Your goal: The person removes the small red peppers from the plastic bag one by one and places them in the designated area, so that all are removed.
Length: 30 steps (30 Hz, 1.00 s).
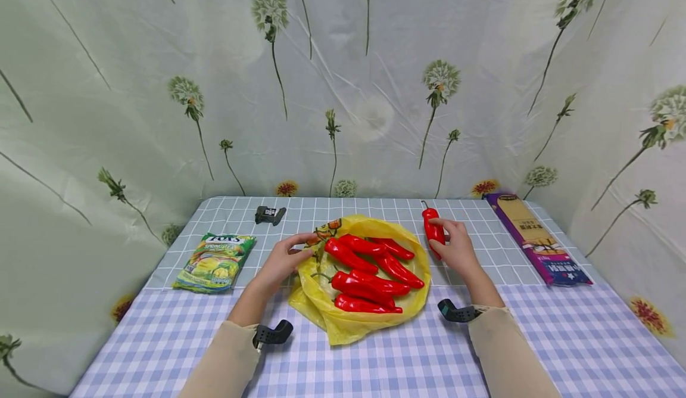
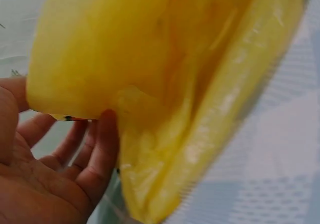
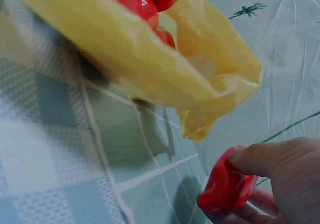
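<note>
Glossy red peppers – thin yellow plastic bag – cloth tablecloth.

Head view high, facing down over table, wrist views close, all sharing yellow bag

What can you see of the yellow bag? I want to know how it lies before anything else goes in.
The yellow bag is thin, glossy, crinkled plastic, lying spread open on the checked tablecloth. Several long red peppers lie piled in its open mouth, stems to the left. The left hand holds its printed left rim; in the left wrist view the film lifts above the palm. The right hand, beside it, holds another pepper.
</note>
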Each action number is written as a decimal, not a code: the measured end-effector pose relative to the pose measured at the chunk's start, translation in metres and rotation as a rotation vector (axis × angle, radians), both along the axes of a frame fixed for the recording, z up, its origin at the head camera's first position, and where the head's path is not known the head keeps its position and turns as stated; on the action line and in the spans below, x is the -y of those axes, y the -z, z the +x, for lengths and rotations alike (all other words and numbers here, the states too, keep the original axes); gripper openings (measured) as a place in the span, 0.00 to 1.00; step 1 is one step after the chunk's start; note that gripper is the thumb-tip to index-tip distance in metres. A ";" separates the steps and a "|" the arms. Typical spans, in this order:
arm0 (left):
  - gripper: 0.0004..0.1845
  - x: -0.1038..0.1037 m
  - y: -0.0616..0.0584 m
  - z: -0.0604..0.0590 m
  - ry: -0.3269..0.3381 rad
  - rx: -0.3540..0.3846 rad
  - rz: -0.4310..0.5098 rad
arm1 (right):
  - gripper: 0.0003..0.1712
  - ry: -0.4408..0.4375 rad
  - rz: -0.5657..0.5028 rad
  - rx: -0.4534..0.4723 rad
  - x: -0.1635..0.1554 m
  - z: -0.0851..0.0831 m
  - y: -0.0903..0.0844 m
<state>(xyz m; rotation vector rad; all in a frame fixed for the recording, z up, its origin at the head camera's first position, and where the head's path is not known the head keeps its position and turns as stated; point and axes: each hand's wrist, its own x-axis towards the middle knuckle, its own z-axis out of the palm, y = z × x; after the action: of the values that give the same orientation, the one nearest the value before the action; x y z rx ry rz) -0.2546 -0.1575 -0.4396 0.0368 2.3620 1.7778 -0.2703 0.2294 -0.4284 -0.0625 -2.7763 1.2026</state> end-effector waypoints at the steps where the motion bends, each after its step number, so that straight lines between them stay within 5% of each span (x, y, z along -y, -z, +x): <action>1: 0.22 0.000 0.001 0.000 -0.002 -0.009 0.009 | 0.31 0.002 0.003 0.001 0.000 0.000 0.001; 10: 0.23 0.001 0.014 -0.002 0.009 -0.089 0.120 | 0.27 0.007 0.016 0.014 -0.001 -0.004 0.010; 30: 0.22 0.000 0.020 -0.001 -0.004 -0.129 0.158 | 0.31 0.026 0.119 0.028 -0.004 -0.003 0.016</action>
<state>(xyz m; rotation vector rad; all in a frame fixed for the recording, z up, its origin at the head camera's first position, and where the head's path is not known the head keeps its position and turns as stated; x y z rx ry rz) -0.2559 -0.1579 -0.4594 0.1742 2.3003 2.0173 -0.2730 0.2332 -0.4446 -0.1044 -2.8552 1.0358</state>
